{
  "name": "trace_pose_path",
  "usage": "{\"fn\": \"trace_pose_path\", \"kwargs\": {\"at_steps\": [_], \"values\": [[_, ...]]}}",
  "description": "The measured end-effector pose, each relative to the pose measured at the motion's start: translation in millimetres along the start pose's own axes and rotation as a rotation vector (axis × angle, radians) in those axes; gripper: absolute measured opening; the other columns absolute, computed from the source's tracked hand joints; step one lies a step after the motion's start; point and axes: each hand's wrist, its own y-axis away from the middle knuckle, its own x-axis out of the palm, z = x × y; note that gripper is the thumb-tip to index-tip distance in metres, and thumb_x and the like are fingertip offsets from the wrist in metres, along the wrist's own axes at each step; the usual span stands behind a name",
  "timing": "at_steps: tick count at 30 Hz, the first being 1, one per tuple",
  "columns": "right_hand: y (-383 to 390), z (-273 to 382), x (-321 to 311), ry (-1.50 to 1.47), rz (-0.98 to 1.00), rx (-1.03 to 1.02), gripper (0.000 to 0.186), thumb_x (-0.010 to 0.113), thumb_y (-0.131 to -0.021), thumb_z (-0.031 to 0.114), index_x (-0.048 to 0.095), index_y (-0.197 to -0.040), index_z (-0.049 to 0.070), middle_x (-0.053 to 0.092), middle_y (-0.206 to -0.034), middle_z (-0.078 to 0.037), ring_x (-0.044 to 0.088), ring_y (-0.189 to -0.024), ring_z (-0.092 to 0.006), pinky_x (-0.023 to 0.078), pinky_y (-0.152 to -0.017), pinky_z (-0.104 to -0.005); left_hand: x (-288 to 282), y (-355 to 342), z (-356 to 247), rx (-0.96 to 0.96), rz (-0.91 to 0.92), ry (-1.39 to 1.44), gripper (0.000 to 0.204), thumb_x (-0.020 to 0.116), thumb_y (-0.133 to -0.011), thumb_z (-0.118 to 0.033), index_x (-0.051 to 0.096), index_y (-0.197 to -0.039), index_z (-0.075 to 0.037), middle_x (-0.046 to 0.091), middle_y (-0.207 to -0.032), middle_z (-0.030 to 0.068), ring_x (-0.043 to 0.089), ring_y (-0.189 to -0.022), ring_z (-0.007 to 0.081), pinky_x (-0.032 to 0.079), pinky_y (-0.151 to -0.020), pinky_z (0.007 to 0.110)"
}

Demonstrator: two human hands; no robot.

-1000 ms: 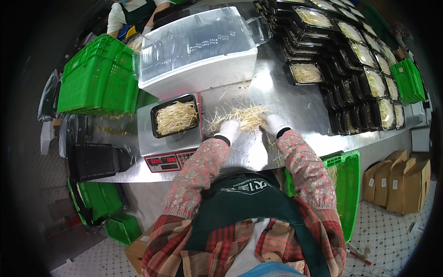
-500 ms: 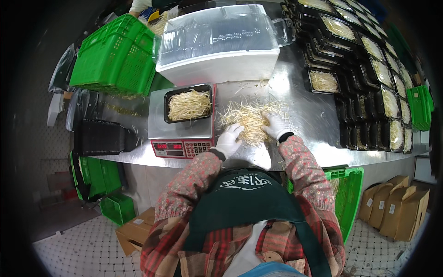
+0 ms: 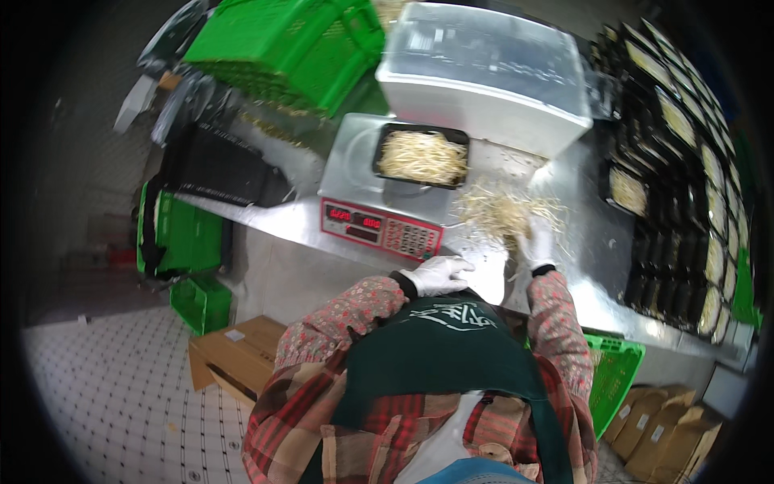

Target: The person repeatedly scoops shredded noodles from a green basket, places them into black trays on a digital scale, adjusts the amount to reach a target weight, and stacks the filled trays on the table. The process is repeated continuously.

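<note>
My left hand [image 3: 439, 276], in a white glove, is at the table's front edge beside the scale [image 3: 379, 228], its fingers loosely stretched out and holding nothing. My right hand [image 3: 536, 246], also gloved, reaches into a loose pile of pale bean sprouts [image 3: 504, 208]; its fingertips are blurred and partly hidden among them, so I cannot tell whether they grip any. A black tray of sprouts [image 3: 421, 155] rests on the scale's steel plate, just left of and behind the loose pile.
A white foam box [image 3: 476, 101] with clear lids stands behind. A green crate [image 3: 282, 44] is at back left, stacked black trays [image 3: 201, 165] at left, rows of packed trays [image 3: 685, 210] at right. Cartons [image 3: 234, 351] and crates [image 3: 613, 379] are below the steel table [image 3: 588, 250].
The view has turned, shifting the scene. My left hand has drawn back from the sprouts toward the front edge. My right hand stays at the pile.
</note>
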Motion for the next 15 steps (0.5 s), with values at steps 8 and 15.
{"fn": "trace_pose_path", "kwargs": {"at_steps": [8, 15], "values": [[-6.3, -14.1, 3.1, -0.449, 0.061, 0.342, 0.048, 0.074, -0.079, 0.008, 0.062, -0.125, 0.003, 0.069, -0.114, -0.016, 0.067, -0.105, -0.0261, 0.05, -0.092, -0.0345, -53.2, 40.2, -30.4, 0.078, 0.067, 0.204, 0.044, 0.065, -0.092, -0.025, 0.059, -0.127, 0.001, 0.068, -0.114, 0.0165, 0.068, -0.1, 0.0243, 0.053, -0.089, 0.034], [-115.7, 137.4, -116.0, -0.555, -0.027, -0.003, 0.041, 0.069, -0.082, 0.004, 0.062, -0.122, 0.0, 0.068, -0.108, -0.013, 0.065, -0.098, -0.0188, 0.05, -0.088, -0.0304, -187.3, 87.9, -35.0, 0.185, -0.776, 0.384, 0.035, 0.054, -0.099, -0.007, 0.054, -0.133, 0.001, 0.061, -0.128, 0.0091, 0.057, -0.118, 0.0163, 0.044, -0.102, 0.029]]}}
